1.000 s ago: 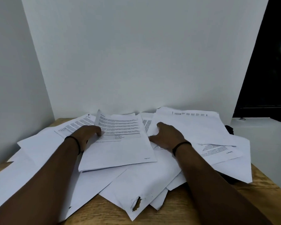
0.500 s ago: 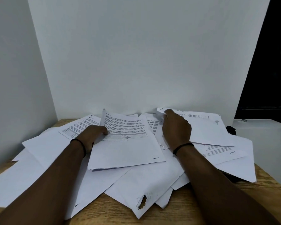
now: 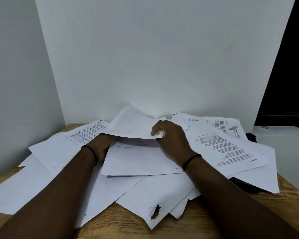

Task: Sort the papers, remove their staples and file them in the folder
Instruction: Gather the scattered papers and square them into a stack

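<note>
You are looking at matt white paper sheets [image 3: 141, 163], smooth and thin, some carrying black print. One sheet [image 3: 155, 213] is showing a torn, ragged hole. The surface [image 3: 121, 226] is showing light wood with visible grain and a dull finish. The wall [image 3: 154, 57] behind is appearing smooth, matt white.

White papers [image 3: 141, 163], black-printed; brown wood-grain table [image 3: 188, 226]

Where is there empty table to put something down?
Bare wood shows along the near edge, below the torn sheet, and at the near right corner. Everywhere else, loose papers overlap, most crowded around both hands.
</note>
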`<state>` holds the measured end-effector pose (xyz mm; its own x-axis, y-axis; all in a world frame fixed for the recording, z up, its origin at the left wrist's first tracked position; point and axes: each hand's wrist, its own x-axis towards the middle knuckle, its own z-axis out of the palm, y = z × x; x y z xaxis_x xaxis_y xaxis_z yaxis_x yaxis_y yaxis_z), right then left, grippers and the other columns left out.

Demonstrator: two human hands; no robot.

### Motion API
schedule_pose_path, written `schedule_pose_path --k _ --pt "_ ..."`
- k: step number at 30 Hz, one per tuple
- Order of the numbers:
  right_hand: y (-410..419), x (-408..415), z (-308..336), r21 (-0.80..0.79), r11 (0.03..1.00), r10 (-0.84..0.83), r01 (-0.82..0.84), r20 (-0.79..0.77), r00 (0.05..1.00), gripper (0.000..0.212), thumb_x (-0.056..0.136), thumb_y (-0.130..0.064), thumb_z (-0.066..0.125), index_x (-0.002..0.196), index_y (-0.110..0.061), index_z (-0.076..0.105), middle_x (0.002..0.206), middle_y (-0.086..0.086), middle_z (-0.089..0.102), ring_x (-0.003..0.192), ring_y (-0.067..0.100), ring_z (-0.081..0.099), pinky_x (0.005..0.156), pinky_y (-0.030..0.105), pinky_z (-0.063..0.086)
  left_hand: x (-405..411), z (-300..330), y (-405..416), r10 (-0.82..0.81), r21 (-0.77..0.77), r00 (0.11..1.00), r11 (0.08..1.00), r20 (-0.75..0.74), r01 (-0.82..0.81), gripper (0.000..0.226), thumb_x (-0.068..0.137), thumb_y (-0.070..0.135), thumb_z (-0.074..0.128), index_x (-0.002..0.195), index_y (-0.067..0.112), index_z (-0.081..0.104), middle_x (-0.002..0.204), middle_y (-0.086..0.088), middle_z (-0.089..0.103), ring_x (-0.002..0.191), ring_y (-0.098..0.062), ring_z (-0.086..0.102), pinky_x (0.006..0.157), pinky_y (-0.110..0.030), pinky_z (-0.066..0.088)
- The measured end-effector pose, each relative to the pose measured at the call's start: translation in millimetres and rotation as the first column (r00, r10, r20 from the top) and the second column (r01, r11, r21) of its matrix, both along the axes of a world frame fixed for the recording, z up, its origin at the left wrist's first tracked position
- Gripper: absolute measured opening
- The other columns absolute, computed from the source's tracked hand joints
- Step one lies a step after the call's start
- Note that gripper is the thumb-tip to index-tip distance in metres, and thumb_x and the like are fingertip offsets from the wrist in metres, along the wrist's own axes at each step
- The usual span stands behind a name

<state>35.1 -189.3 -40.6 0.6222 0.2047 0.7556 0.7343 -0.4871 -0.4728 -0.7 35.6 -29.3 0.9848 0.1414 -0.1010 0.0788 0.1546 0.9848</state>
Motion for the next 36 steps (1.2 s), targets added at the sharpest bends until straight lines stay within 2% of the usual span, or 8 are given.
schedule_pose_path --k 6,11,14,18,21,24,31,36 --pt "-17 2 1 0.082 0.979 -0.164 0.189 -0.242 0.956 0.041 0.066 0.011 0.043 0.069 -0.021 0.068 0.079 -0.007 0.067 0.074 0.013 0.06 0.064 0.028 0.044 0 -3 14 0.086 -0.036 0.996 0.996 -0.025 -0.087 0.036 0.086 0.01 0.07 0.12 0.0 0.067 0.116 -0.023 0.069 0.107 -0.039 0.065 0.101 -0.051 0.048" --pt "-23 -1 24 0.598 0.776 0.307 0.198 -0.634 0.71 0.027 0.088 -0.003 0.046 0.091 -0.005 0.074 0.088 0.017 0.07 0.073 0.03 0.071 0.063 0.034 0.056 5 0 13 0.084 -0.053 0.984 0.994 -0.159 -0.094 0.025 0.093 0.007 0.062 0.114 -0.006 0.066 0.112 -0.026 0.067 0.09 -0.037 0.065 0.091 -0.048 0.051" --pt "-28 -6 30 0.654 0.725 0.407 0.217 -0.66 0.631 0.031 0.095 -0.025 0.05 0.103 -0.001 0.067 0.095 0.014 0.07 0.088 0.034 0.073 0.087 0.048 0.059 10 -2 15 0.11 0.041 0.982 0.994 -0.155 -0.105 0.022 0.094 0.005 0.06 0.112 -0.006 0.067 0.112 -0.027 0.067 0.089 -0.036 0.065 0.087 -0.048 0.055" --pt "-29 -7 31 0.69 0.691 0.441 0.217 -0.64 0.63 0.026 0.097 -0.021 0.047 0.097 -0.005 0.068 0.104 0.015 0.07 0.079 0.03 0.068 0.083 0.046 0.061 14 -8 10 0.151 0.171 0.988 0.975 -0.042 -0.142 0.023 0.092 0.004 0.063 0.114 -0.001 0.066 0.113 -0.021 0.068 0.096 -0.035 0.066 0.08 -0.036 0.052" --pt "-27 -8 32 0.73 0.653 0.487 0.201 -0.609 0.626 0.034 0.092 -0.008 0.04 0.099 -0.001 0.073 0.116 0.023 0.069 0.085 0.029 0.069 0.074 0.039 0.061 17 -16 9 0.197 0.55 0.924 0.756 0.326 -0.355 0.071 0.08 0.026 0.077 0.144 0.026 0.045 0.107 -0.011 0.061 0.097 -0.026 0.059 0.088 -0.035 0.045" --pt "-27 -9 34 0.778 0.609 0.537 0.157 -0.55 0.64 0.038 0.09 -0.004 0.037 0.106 -0.001 0.072 0.118 0.021 0.066 0.085 0.031 0.07 0.078 0.043 0.061 23 -20 20 0.043 0.702 0.808 0.469 0.588 -0.536 0.054 0.078 0.033 0.074 0.131 0.036 0.063 0.128 -0.014 0.055 0.116 -0.031 0.054 0.099 -0.039 0.041" --pt "-30 -4 33 0.772 0.635 0.514 0.009 -0.432 0.741 0.039 0.101 -0.012 0.044 0.136 -0.027 0.046 0.123 0.013 0.069 0.102 0.025 0.07 0.093 0.041 0.055 13 5 -2 0.219 0.295 0.635 0.743 0.741 -0.601 0.006 0.094 0.021 0.066 0.101 0.022 0.068 0.094 0.01 0.069 0.087 0.0 0.062 0.083 -0.027 0.046" --pt "-29 -2 21 0.472 0.881 0.245 -0.027 -0.407 0.88 0.073 0.092 -0.021 0.072 0.149 -0.034 0.028 0.135 -0.003 0.053 0.122 0.017 0.052 0.098 0.031 0.044 -2 32 -15 0.33 0.036 0.518 0.817 0.789 -0.576 0.009 0.1 0.021 0.059 0.096 0.026 0.065 0.09 0.018 0.069 0.081 0.007 0.063 0.075 -0.02 0.053"
